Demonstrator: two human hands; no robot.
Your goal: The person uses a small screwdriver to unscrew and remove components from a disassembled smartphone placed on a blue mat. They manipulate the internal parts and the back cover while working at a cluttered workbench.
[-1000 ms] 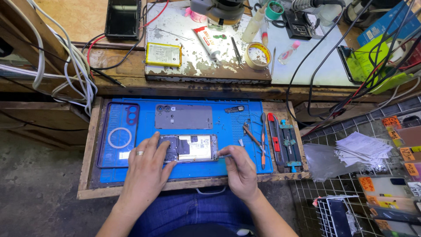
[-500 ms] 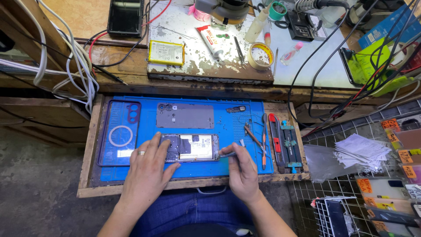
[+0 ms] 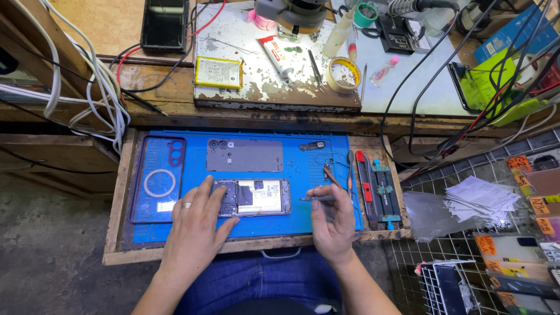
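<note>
Left hand [image 3: 195, 224] steadies opened phone [image 3: 252, 197] on blue mat [image 3: 303, 169].

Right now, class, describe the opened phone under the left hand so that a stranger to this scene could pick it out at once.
Find the blue work mat in the wooden tray at the front of the bench. Near its middle, the left hand presses on the opened phone, while the right hand brings a thin tool to its edge. Unlike the plain grey back cover above it, it shows bare inner parts and a pale battery.
</note>
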